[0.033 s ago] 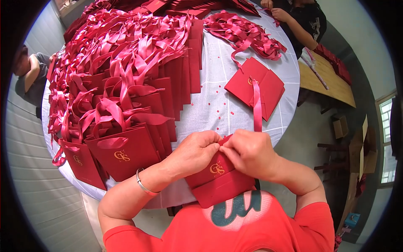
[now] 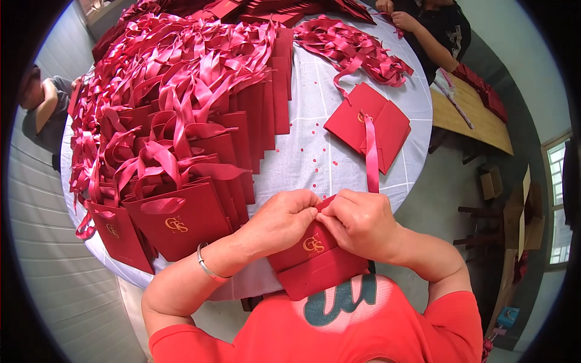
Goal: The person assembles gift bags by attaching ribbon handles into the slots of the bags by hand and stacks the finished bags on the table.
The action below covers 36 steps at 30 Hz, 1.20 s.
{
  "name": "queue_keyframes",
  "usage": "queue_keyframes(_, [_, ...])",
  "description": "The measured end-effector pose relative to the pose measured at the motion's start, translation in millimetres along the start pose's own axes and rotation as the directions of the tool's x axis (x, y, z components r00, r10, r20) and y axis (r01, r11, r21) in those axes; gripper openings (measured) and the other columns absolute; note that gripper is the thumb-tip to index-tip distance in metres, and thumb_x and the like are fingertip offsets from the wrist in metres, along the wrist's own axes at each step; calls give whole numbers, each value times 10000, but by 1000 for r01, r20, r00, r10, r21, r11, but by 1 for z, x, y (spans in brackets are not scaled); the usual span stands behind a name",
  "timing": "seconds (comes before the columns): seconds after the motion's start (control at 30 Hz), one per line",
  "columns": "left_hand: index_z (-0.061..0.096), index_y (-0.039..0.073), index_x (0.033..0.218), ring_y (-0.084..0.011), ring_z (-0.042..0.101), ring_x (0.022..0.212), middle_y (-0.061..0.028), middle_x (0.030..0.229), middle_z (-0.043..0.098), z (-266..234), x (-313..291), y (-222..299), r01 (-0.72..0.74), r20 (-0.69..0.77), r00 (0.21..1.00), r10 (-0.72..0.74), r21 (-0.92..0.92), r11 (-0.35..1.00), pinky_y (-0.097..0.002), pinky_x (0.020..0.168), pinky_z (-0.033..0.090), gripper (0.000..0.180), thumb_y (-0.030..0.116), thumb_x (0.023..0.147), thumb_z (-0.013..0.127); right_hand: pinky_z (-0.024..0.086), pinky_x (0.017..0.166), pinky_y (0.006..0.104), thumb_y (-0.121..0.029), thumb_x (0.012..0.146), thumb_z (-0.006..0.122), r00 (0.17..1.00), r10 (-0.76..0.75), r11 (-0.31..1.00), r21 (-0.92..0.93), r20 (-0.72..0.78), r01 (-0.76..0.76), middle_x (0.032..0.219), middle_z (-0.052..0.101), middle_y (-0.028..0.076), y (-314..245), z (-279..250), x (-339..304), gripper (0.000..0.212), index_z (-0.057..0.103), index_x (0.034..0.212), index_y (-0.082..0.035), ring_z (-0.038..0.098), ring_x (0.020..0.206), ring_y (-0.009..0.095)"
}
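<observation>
Against the front edge of the table I hold a flat red paper bag (image 2: 311,266) with a gold emblem, its folded bottom toward my body. My left hand (image 2: 284,221) pinches the bag's far edge, thumb and fingers closed. Right beside it, my right hand (image 2: 360,221) is closed on the same edge, its fingertips meeting the left thumb. A pink-red ribbon (image 2: 371,154) runs from under my right hand up over another flat red bag (image 2: 387,130). Whatever lies between my fingertips is hidden.
Many finished-looking red bags with ribbon handles (image 2: 175,218) stand packed on the left of the round table. A heap of loose ribbons (image 2: 357,51) lies at the far right. Small red dots dot the white cloth (image 2: 290,163). One co-worker (image 2: 439,36) handles ribbon far right; another person (image 2: 45,109) is at left.
My right hand has shifted very slightly at the bag's edge, and the ribbon beside it has moved a little. My left hand stays in place.
</observation>
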<state>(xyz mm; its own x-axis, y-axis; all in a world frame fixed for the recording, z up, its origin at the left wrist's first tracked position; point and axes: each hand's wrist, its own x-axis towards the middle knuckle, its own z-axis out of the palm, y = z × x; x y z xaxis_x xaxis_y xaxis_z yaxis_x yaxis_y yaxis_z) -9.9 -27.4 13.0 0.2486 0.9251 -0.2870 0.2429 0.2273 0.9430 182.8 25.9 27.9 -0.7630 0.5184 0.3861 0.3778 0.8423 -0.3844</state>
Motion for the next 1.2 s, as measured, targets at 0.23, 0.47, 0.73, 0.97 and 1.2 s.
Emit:
queue_keyframes(0.23, [638,-37,1132,-61,571,935,-20,983,667,5,-4,3,-23,43,999,23,-2,1000,-248,832,493,245,134,1032,495,485,615,302,-133,710,849,926,205,805,484,316,-343,798,635,78,35,-9,14,254,645,804,-15,614,708,175])
queue_keyframes(0.47, [628,-45,996,-25,566,761,1,820,666,13,-14,11,-147,-169,973,157,71,987,-221,649,498,108,43,942,658,474,611,260,-219,928,681,775,158,579,578,612,-575,745,668,29,42,-42,44,240,690,898,20,584,682,71])
queue_keyframes(0.73, [610,-21,922,-152,642,663,-113,740,679,24,-19,16,-289,-317,873,369,274,917,-297,585,508,170,83,852,725,505,646,295,-186,942,668,629,-49,797,410,776,-444,798,684,52,44,-50,85,226,682,944,40,625,738,114])
queue_keyframes(0.97, [584,-1,892,-38,587,581,-74,663,667,26,-26,20,-332,-325,828,457,371,867,-227,533,457,202,37,805,762,464,757,311,-195,984,597,326,-213,804,355,921,-477,800,631,-13,49,-28,94,266,681,908,45,547,833,117])
queue_keyframes(1.2, [585,14,889,-73,595,532,-69,639,652,29,-31,29,-425,-306,763,570,426,798,-233,514,449,228,43,782,783,409,645,231,-146,946,619,188,-420,465,388,888,-796,738,614,-69,61,-11,85,136,689,872,-57,523,672,39])
